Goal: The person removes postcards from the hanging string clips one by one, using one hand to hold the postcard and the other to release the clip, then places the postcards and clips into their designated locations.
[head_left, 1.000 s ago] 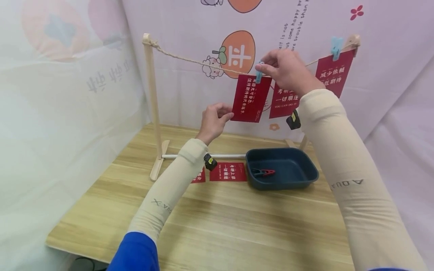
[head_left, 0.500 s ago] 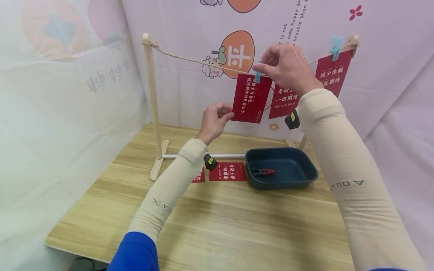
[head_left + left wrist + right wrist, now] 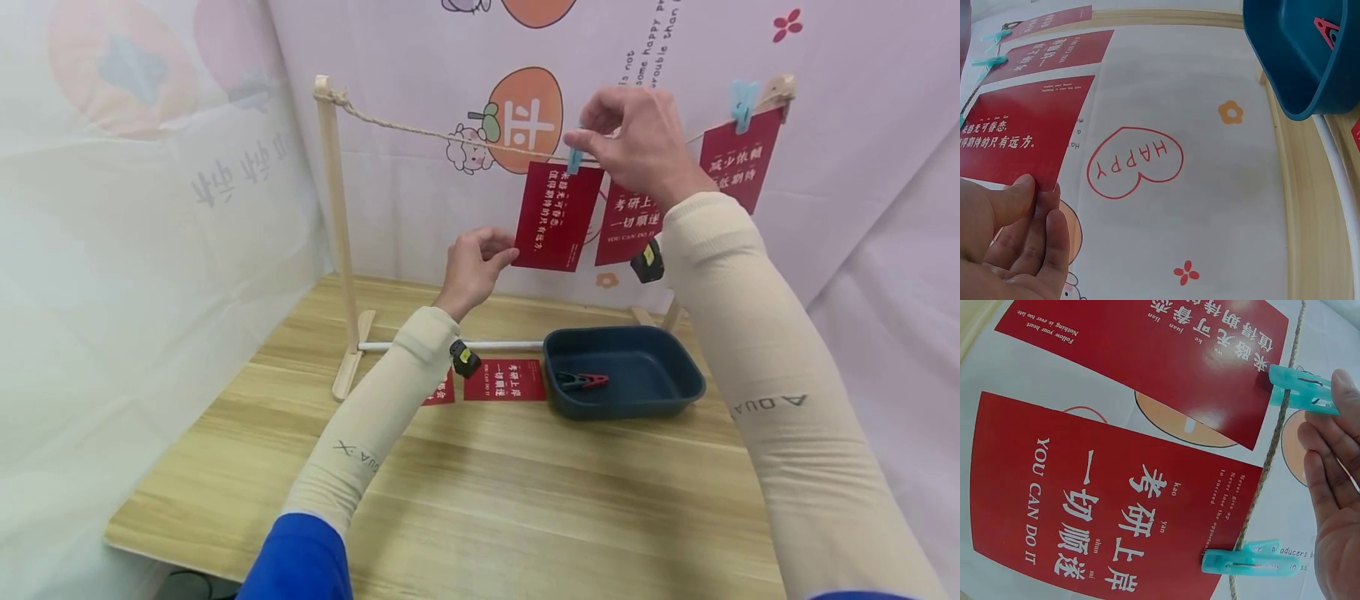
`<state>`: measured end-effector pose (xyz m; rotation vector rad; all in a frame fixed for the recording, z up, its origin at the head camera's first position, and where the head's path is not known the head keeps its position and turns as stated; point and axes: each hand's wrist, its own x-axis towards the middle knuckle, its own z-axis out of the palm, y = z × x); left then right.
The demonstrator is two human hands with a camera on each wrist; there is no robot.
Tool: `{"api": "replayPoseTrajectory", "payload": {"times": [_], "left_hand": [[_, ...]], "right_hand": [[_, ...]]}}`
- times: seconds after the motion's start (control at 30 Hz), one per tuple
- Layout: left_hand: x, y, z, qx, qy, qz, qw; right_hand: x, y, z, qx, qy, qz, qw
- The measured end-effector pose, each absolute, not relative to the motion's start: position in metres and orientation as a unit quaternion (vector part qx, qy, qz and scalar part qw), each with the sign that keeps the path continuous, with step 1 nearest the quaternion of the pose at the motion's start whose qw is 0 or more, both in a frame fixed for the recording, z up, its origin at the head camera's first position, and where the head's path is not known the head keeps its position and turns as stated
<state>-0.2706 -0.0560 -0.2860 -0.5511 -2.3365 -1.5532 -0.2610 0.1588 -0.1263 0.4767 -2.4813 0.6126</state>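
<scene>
Red card with white lettering, one: upright on the near side of a white printed cloth, top edge at the rope, lower left corner in the person's grasp. Left hand, one: pinching that corner, thumb on the lettered face, fingers behind. Blue clip, one: astride the rope at the card's top edge, tip overlapping the card; how much paper lies inside cannot be told. Right hand, one: pinching the clip's rear end between thumb and fingers. Hung neighbours, two: a middle card, just beside, under its own clip; an end card by the right post, likewise clipped. Tabletop, wood-grained: bearing a flat red card, another partly hidden by the left sleeve, and a dark blue tray holding a red clip and a dark clip. Method, as judged: the clip should bite rope and card together, well over the edge rather than at its lip; the left hand does best to steady the corner lightly, without pulling down; the pinch is best eased slowly, and the corner let go only once the card hangs by itself.
</scene>
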Motion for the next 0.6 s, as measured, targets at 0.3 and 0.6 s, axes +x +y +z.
{"api": "replayPoseTrajectory", "payload": {"times": [0.3, 0.6], "left_hand": [[-0.270, -0.054, -0.288, -0.191, -0.811, -0.536, 0.135], [-0.270, -0.055, -0.288, -0.184, -0.812, -0.539, 0.131]], "right_hand": [[-0.259, 0.163, -0.123, 0.175, -0.910, 0.237, 0.292], [-0.254, 0.173, -0.122, 0.186, -0.911, 0.239, 0.281]]}}
